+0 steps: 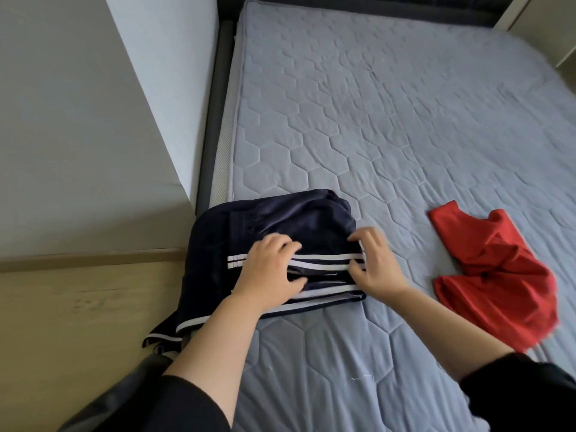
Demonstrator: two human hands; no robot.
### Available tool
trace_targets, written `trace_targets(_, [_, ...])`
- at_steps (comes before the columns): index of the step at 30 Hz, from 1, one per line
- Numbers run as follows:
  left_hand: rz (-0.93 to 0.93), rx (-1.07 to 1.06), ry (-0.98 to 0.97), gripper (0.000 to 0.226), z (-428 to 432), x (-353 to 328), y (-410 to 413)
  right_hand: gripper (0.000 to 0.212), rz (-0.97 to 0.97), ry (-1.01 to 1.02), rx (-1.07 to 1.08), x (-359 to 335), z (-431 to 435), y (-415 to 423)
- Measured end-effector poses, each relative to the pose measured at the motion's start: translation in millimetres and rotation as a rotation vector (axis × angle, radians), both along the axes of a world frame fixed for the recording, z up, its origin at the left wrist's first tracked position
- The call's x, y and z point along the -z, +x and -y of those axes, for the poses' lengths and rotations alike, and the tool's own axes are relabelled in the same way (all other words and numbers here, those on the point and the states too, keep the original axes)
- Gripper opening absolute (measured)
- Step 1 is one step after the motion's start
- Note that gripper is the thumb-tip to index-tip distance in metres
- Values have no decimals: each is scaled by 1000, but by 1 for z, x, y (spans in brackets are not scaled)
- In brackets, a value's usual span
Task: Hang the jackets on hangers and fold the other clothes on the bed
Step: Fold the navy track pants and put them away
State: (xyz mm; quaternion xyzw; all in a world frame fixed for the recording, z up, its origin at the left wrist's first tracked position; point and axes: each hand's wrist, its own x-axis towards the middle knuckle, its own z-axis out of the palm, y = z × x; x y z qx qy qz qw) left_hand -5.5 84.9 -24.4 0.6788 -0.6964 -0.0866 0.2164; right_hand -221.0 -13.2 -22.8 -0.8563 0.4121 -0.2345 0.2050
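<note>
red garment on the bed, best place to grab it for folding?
Probably the far flat end of the red garment, from above with the right hand: there the edge lies flat and open on the mattress, while the middle is bunched and twisted.

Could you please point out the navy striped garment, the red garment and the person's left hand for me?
navy striped garment [293, 219]: head view, on its plain dark upper panel.
red garment [498, 269]: head view, on its crumpled middle.
left hand [268, 266]: head view, on the back of the hand.

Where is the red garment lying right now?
In the head view, the red garment lies crumpled on the right side of the bed, apart from the navy striped garment and just right of the right hand.
</note>
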Motion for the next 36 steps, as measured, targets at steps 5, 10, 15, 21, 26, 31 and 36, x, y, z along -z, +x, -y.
trace_targets(5, [104, 24, 25, 33, -6, 7, -3, 27, -177, -161, -51, 15, -16, -5])
trace_targets(10, [-70, -76, 219, 13, -6, -1, 20, 31, -152, -3, 26, 13, -7, 0])
trace_targets(15, [-18, -183, 30, 37, -4, -1, 19, 8, 311, 716, 549, -9, 8, 15])
trace_targets(21, [215, -153, 526, 58, -12, 6, -12, 36, 250, 937, 519, -25, 12, 49])
trace_targets(26, [185, -111, 531, 60, 0, -3, -39, 25, 196, 658, 668, -41, 33, 22])
trace_targets(31, [83, 41, 570, 60, 31, -15, -97, 24, -76, 307, 860, -76, 66, -63])
trace_targets(36, [-63, 223, 742, 66, 50, -18, -148, 19, -279, 148, 1019, -99, 81, -133])
